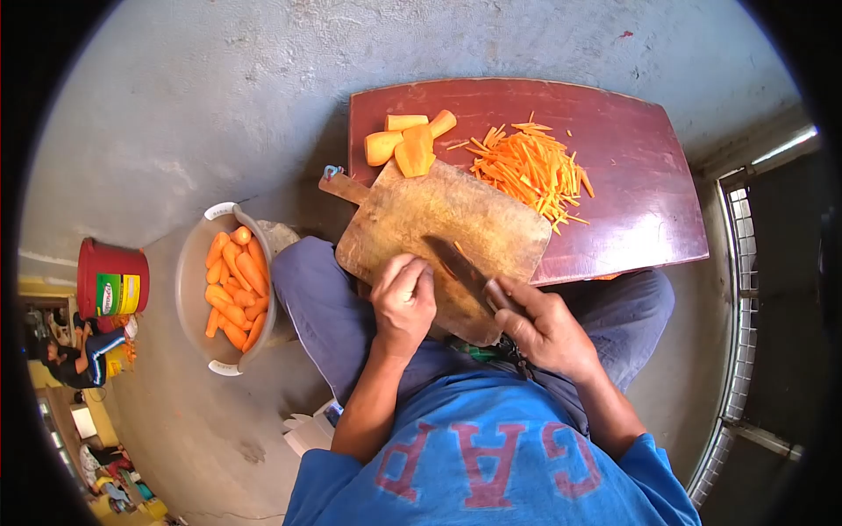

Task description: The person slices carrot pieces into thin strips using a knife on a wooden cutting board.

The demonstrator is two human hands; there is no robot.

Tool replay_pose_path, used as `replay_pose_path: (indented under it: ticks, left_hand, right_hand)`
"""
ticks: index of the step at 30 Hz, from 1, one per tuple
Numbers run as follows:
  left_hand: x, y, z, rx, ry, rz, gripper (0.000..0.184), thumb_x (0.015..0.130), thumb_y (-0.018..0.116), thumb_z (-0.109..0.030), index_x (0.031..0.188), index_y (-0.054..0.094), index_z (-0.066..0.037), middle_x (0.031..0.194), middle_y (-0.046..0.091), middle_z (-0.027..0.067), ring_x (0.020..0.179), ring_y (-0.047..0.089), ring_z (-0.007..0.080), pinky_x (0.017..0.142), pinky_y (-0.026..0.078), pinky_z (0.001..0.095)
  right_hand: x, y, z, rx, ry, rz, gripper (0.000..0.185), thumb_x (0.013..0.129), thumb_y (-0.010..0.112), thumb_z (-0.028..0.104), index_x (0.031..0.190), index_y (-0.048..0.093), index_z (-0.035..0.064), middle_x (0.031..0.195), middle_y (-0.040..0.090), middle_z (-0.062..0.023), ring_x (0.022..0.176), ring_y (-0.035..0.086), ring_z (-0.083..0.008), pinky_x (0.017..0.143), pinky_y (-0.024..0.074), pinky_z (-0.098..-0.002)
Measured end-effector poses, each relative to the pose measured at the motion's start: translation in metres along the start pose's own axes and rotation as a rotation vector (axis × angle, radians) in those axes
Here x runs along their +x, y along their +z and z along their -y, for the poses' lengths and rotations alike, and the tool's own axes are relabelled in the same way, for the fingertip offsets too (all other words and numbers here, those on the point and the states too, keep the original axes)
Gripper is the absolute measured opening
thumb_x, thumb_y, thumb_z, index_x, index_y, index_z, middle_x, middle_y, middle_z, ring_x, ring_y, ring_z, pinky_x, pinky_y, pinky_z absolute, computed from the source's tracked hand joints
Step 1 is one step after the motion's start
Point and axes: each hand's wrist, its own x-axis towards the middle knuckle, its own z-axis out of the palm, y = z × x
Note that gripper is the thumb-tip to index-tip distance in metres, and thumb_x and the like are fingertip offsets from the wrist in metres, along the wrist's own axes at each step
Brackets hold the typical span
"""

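A wooden cutting board lies partly on the red table and partly over my lap. My right hand is wrapped round the handle of a knife, its blade pointing up and left over the board. My left hand is over the board's lower left part, fingers curled together; what they hold, if anything, is hidden. A small orange strip lies beside the blade. At the board's upper left corner are several peeled carrot pieces. A pile of thin carrot strips sits beyond the board's upper right edge.
The red table stands against the wall. On the floor at left, a grey basin holds several whole carrots, near a red bucket. Another person is at far left. A barred metal frame is at right.
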Motion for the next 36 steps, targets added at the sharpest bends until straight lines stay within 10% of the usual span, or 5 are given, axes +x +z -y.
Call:
replay_pose_path:
  ticks: [6, 10, 17, 22, 36]
  left_hand:
    - [0.004, -0.011, -0.002, -0.066, -0.120, -0.023, 0.009, 0.099, 0.079, 0.007, 0.107, 0.081, 0.006, 0.108, 0.081, 0.0150, 0.098, 0.079, 0.0278, 0.088, 0.063, 0.0373]
    - [0.008, -0.006, -0.008, -0.095, -0.110, 0.041, 0.008, 0.099, 0.081, 0.004, 0.107, 0.082, 0.005, 0.107, 0.080, 0.0150, 0.097, 0.079, 0.0296, 0.087, 0.063, 0.0385]
    - [0.063, 0.015, -0.031, -0.200, -0.062, 0.187, 0.011, 0.099, 0.085, 0.002, 0.109, 0.082, 0.004, 0.111, 0.078, 0.0142, 0.101, 0.077, 0.0274, 0.091, 0.062, 0.0380]
    - [0.148, 0.046, -0.067, -0.112, 0.151, 0.285, 0.035, 0.091, 0.093, -0.008, 0.124, 0.083, 0.000, 0.131, 0.074, 0.0149, 0.124, 0.071, 0.0291, 0.107, 0.058, 0.0404]
    - [0.252, 0.162, -0.052, 0.472, 0.361, 0.787, 0.057, 0.086, 0.100, -0.036, 0.134, 0.086, -0.011, 0.135, 0.080, 0.0086, 0.133, 0.068, 0.0272, 0.115, 0.045, 0.0504]
  right_hand:
    - [0.023, -0.020, -0.030, -0.006, -0.031, 0.095, 0.051, 0.114, 0.067, 0.016, 0.158, 0.062, -0.0078, 0.148, 0.076, -0.0282, 0.139, 0.074, -0.0371, 0.117, 0.0566, -0.0410]
    - [0.059, -0.075, -0.043, 0.001, 0.020, -0.018, 0.055, 0.117, 0.067, 0.020, 0.166, 0.058, -0.0027, 0.113, 0.080, -0.0028, 0.069, 0.059, -0.0056, 0.063, 0.0526, -0.0270]
    - [0.094, -0.119, -0.061, -0.267, -0.330, -0.255, 0.060, 0.108, 0.073, 0.008, 0.164, 0.057, -0.0046, 0.148, 0.078, -0.0220, 0.134, 0.078, -0.0312, 0.112, 0.0597, -0.0412]
    - [0.057, -0.107, -0.039, -0.611, -0.458, -0.362, 0.044, 0.103, 0.076, 0.015, 0.143, 0.067, 0.0009, 0.115, 0.081, -0.0217, 0.098, 0.082, -0.0418, 0.074, 0.0662, -0.0523]
    - [0.046, -0.121, -0.058, -0.879, -0.577, -0.369, 0.041, 0.094, 0.074, 0.013, 0.130, 0.067, -0.0052, 0.098, 0.075, -0.0154, 0.093, 0.081, -0.0335, 0.075, 0.0658, -0.0474]
